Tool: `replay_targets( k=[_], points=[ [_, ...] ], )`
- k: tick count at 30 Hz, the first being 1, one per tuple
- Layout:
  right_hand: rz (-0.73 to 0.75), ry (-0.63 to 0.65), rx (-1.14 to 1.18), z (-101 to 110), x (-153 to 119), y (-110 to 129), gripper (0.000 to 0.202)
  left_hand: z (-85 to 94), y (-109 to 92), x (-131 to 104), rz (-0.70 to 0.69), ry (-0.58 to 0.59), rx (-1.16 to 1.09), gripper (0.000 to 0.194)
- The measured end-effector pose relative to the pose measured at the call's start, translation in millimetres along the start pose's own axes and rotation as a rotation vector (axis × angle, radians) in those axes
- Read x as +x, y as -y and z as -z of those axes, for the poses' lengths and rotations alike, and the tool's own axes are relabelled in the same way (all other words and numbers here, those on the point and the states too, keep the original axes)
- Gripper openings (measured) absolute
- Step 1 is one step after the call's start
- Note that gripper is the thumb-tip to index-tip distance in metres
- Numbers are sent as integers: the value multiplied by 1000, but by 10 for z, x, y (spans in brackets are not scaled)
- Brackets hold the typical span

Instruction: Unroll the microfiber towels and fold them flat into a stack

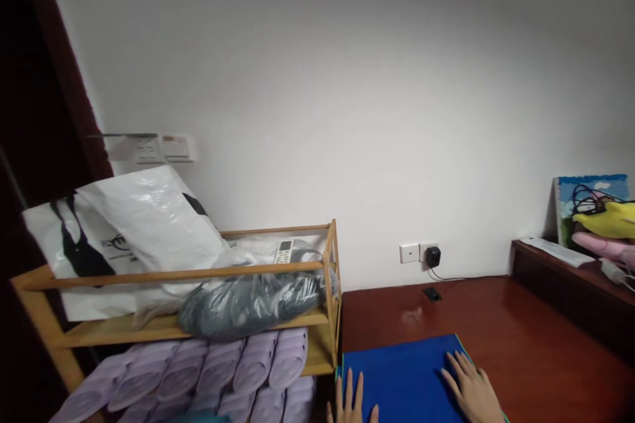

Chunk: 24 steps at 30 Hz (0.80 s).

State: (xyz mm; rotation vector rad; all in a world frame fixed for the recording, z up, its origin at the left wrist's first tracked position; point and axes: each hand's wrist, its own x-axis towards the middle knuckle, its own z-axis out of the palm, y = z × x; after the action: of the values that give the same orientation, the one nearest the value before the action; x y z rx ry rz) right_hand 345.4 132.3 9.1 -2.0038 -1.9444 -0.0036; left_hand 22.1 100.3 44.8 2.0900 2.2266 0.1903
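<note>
On the surface [536, 337] at bottom centre, the blue sheet [404, 380] is touched by left hand [350, 410] and right hand [473, 388], each grip spread flat, nothing grasped; it could be shifted by uneven pressure.

Over there, the red-brown table [476, 310] has a green-edged blue mat [399, 380] lying flat on it; the wooden rack [173, 275] alongside holds a white bag [153, 225], a plastic-wrapped grey bundle [253, 307] and lilac slippers [255, 363].
</note>
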Motion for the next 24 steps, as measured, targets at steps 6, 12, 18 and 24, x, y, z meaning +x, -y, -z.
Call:
replay_targets(
  k=[6,12,18,24],
  points=[
    [-15,101,81,206,-226,-179,61,289,-57,-149,-17,53,-27,60],
    [-334,-34,-2,426,-392,-121,59,285,-87,-184,-19,4,-20,59],
    [-465,-32,-42,513,-563,46,54,279,-69,-186,-44,-6,-37,60],
    [-394,-67,-155,411,-581,129,45,295,-79,-187,-42,-12,-36,59]
  ],
)
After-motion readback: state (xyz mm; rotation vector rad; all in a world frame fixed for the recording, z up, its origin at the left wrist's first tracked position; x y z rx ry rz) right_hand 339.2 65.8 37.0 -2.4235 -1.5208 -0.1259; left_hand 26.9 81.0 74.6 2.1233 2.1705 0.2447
